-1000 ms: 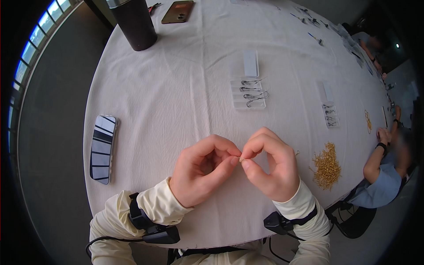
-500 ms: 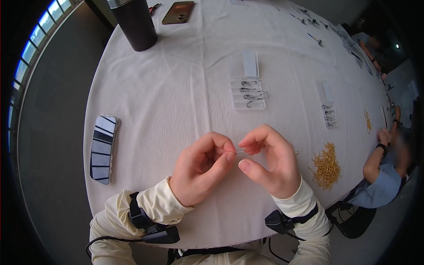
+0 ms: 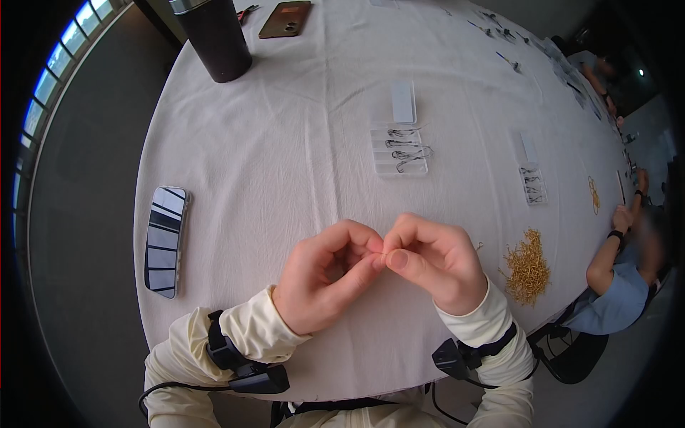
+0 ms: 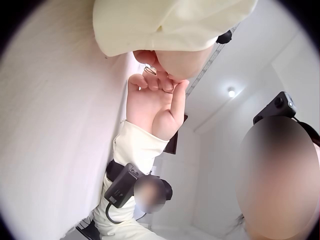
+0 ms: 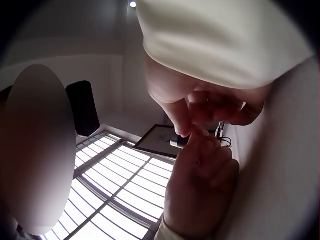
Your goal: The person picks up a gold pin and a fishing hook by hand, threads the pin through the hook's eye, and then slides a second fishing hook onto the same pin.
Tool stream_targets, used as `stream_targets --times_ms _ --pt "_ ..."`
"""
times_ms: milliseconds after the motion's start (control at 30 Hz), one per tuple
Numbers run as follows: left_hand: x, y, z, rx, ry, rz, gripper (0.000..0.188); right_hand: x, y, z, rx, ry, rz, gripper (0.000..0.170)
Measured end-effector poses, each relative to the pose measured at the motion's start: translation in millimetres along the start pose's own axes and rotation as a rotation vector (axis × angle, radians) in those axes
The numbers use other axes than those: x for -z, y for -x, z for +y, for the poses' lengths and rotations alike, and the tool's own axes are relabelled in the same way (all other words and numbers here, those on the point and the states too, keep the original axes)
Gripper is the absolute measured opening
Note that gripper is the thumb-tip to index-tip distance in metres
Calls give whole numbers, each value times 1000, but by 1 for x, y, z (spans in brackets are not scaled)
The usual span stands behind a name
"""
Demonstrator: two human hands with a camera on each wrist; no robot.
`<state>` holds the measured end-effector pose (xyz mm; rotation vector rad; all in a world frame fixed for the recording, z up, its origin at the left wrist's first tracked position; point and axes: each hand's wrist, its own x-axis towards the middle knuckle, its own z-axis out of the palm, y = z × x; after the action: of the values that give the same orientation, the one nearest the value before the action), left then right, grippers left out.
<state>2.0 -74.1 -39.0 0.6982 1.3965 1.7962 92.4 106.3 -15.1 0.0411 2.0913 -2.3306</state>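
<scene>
Thin dark wire loop (image 4: 150,71): located at the meeting fingertips of both hands, above the near part of the tabletop (image 3: 250,164), which is covered in white cloth. Left hand (image 3: 328,278): thumb and forefinger pinch the loop. Right hand (image 3: 439,264): thumb and forefinger pinch at the same spot, tips touching the left's. In the head view the fingers hide most of the loop.

Surroundings: a heap of small gold-coloured pieces (image 3: 528,269) lies just beside the right hand, the nearest obstruction on that side. Beyond the hands sits a clear plastic compartment box (image 3: 377,170) with bundles of dark wire; a smaller clear box (image 3: 533,202) stands to its right. A mirror-faced phone in a clear case (image 3: 165,246) lies left, along the cloth's left edge. A black cylindrical tumbler with a metallic top (image 3: 214,43) and a brown phone (image 3: 285,20) stand well apart at the far left.

Edges and room: the near edge runs beneath the forearms. A broad stretch of cloth separates the left hand from the mirror-faced phone; another lies between the hands and the compartment box. Rightward room is narrower, limited by the heap. A person in blue (image 3: 606,310) sits beyond the right edge.
</scene>
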Motion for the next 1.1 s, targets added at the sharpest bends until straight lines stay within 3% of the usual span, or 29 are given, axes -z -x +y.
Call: stream_targets --times_ms 167,300,367,433,767,900,967,1100 --pt "5 2 1 56 -131 -58 11 -2 0 1 7 -53 77 13" --pt "3 0 -9 -29 -104 -38 10 -4 0 1 8 -90 103 13" --pt "2 0 -9 -84 -82 -9 11 -4 0 3 17 -9 126 13" --pt "4 2 -2 21 -84 -36 10 -4 -1 4 19 45 140 13" --pt "3 0 -2 -9 -83 -34 10 -4 -1 9 130 195 197 12" --pt "2 -3 2 -18 86 60 13 -5 -1 5 119 118 264 14" --pt "5 -4 5 21 125 81 13 0 0 4 -55 52 202 16" --pt "11 -6 2 51 230 92 13 -4 -1 10 -145 -1 162 17"
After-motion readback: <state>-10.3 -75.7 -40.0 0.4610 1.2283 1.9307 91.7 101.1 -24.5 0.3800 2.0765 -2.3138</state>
